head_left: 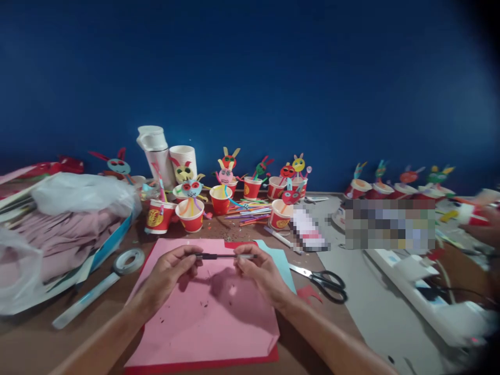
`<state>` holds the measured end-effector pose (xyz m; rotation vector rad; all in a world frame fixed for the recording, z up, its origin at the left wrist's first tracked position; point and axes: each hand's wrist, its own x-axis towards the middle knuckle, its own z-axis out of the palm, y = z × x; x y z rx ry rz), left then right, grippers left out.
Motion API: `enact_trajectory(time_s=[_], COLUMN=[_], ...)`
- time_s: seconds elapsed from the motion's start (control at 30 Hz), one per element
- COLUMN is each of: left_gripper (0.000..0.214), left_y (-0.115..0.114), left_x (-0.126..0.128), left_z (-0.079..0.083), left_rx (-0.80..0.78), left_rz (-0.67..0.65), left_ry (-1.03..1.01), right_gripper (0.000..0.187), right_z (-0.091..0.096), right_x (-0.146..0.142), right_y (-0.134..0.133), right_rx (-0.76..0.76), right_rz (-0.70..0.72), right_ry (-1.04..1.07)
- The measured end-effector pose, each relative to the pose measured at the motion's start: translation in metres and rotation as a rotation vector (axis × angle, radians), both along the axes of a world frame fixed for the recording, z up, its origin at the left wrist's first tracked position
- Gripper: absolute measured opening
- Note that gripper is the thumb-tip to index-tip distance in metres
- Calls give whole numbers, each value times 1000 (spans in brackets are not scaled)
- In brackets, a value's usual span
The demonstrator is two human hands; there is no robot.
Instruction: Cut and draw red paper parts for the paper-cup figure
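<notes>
A slim black and grey pen (224,256) is stretched level between my hands, its middle part thinner than its dark section on the left. My left hand (169,275) pinches the dark end with thumb and fingers. At the other end, the fingertips of my right hand (261,273) are closed on a lighter part. Both hands hover over a stack of pink paper (187,323) marked with small dark specks. A red sheet (203,366) shows beneath it, and a light blue sheet (282,263) sticks out at the right.
Black-handled scissors (326,284) lie to the right near a power strip (417,302). Red paper cups (191,217) with paper-faced figures and loose coloured sticks (250,211) stand behind. At left are a tape roll (129,260) and a plastic bag (82,192). Another person's hand (486,226) is at far right.
</notes>
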<state>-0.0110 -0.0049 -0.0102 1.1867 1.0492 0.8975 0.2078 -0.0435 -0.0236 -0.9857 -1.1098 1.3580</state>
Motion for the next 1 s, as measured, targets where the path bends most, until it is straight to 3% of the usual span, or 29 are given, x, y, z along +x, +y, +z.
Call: enact_trajectory(time_s=[0.07,0.2,0.53,1.0], left_gripper=[27,28,33,29], left_y=[-4,-8,-12,-9], left_x=[2,3,3,0], left_z=[0,0,1,0], left_rx=[-5,-50,-87,-69], left_rz=[-34,-93,-142,-134], left_ry=[-6,-16,-142,-37], right_gripper=[24,24,23,22], right_z=[-2,-7,-5,-6], right_x=[-2,-6,-6,-5], right_y=[0,0,2,3], right_rx=[-47,-76,-191,-162], right_rz=[33,41,3,18], right_ry=[170,277,381,377])
